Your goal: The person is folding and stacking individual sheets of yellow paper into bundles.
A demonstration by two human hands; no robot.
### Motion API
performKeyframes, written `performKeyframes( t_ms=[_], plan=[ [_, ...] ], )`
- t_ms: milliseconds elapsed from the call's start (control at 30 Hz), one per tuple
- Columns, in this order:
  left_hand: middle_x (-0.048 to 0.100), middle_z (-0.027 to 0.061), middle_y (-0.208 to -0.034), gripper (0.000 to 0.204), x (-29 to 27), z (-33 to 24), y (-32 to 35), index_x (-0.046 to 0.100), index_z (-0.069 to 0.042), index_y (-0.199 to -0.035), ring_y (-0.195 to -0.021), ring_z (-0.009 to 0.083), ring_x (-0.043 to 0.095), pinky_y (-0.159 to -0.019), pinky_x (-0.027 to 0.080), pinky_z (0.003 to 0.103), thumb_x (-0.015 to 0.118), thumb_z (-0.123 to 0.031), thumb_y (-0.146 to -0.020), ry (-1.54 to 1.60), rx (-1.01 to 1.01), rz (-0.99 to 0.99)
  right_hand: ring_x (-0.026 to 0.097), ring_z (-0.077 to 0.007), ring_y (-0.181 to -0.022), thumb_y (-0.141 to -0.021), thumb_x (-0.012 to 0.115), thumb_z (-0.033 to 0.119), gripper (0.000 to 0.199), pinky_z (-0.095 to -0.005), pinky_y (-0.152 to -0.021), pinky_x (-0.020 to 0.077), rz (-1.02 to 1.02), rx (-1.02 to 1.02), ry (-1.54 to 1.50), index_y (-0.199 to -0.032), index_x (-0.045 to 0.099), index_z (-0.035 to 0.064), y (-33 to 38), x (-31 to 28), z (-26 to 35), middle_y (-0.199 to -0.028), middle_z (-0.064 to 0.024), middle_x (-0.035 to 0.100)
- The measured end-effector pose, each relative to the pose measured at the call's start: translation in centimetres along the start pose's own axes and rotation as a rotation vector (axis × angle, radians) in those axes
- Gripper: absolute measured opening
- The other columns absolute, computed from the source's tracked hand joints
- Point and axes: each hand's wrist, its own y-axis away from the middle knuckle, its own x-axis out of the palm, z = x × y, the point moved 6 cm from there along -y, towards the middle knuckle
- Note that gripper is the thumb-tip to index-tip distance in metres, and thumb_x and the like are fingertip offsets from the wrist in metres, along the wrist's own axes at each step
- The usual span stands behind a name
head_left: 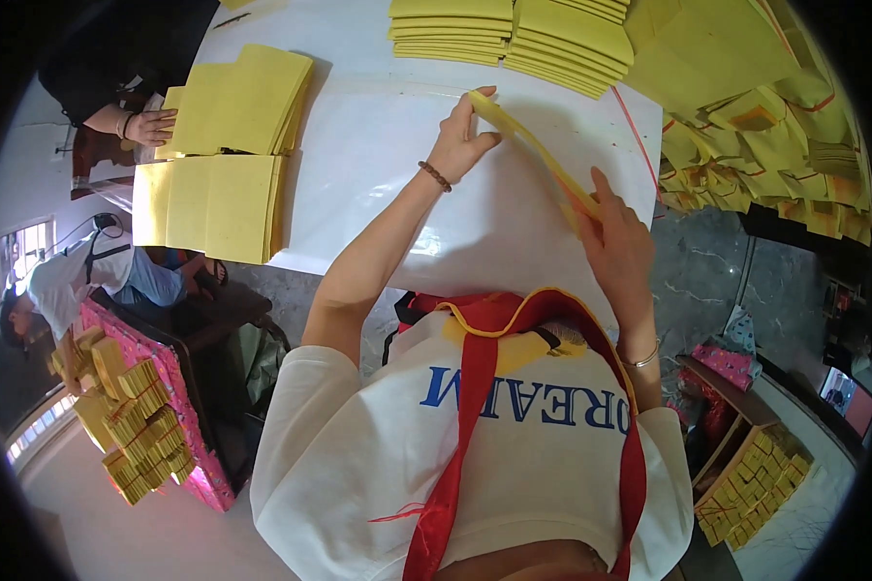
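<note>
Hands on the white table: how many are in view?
3: left hand and right hand pinching a yellow paper strip; a co-worker's hand on the far-left yellow stack. Others may be hidden.

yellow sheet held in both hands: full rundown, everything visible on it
The yellow sheet looks like thin paper, plain on what shows, seen nearly edge-on as a narrow band. It is held above the white table, slanting from upper left to lower right. The left hand pinches its upper end; the right hand grips the lower end, fingers over it. It sags slightly between them. Fold state cannot be told.
</note>
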Motion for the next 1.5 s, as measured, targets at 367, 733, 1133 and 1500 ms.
performKeyframes(
  t_ms=[367, 733, 1133, 1500],
  plan=[
    [0.052, 0.0180, -0.121, 0.067, 0.7, -1.1, -1.0, 0.038, -0.006, -0.130, -0.116, 0.0331, 0.047, -0.099, 0.036, 0.037, 0.060, -0.006, -0.066, -0.148, 0.042, 0.037, 0.061, -0.0231, -0.072, -0.073, 0.068, 0.031, 0.057, -0.0377, -0.059, 0.0446, 0.066, 0.057, 0.115, -0.123, 0.049, 0.0120, -3.6, -0.5, 0.4, -0.081, -0.0061, 0.063],
    [0.045, 0.0207, -0.121, 0.067, -2.5, -2.7, 1.8, 0.039, -0.002, -0.127, -0.109, 0.0350, 0.045, -0.092, 0.035, 0.043, 0.055, 0.000, -0.062, -0.545, 0.357, -0.239, 0.058, -0.0160, -0.060, -0.087, 0.056, 0.016, 0.019, -0.0318, -0.055, 0.0459, 0.085, 0.246, -0.527, -0.103, 0.057, 0.0063, -5.8, 0.8, -4.3, -0.072, -0.0078, 0.059],
    [0.049, 0.0049, -0.122, 0.040, 1.8, -5.0, 8.2, 0.058, -0.020, -0.110, -0.107, 0.0261, 0.045, -0.084, 0.032, 0.042, 0.062, -0.020, -0.070, -0.938, 0.785, 0.047, 0.054, -0.0079, -0.069, -0.090, 0.052, 0.012, 0.013, -0.0229, -0.063, 0.0454, 0.051, 0.847, -1.627, -0.099, 0.056, 0.0033, 2.6, 13.9, -5.5, -0.080, 0.0001, 0.057],
    [0.058, 0.0023, -0.097, 0.025, 3.2, -1.1, 9.2, 0.059, -0.014, -0.100, -0.093, 0.0194, 0.054, -0.080, 0.039, 0.033, 0.056, -0.019, -0.076, -0.858, 0.568, 0.443, 0.056, -0.0187, -0.096, -0.088, 0.050, 0.008, 0.026, -0.0294, -0.082, 0.0455, -0.022, 0.679, -1.171, -0.113, 0.053, 0.0011, 5.7, 12.9, -8.0, -0.107, -0.0090, 0.059]
  ],
)
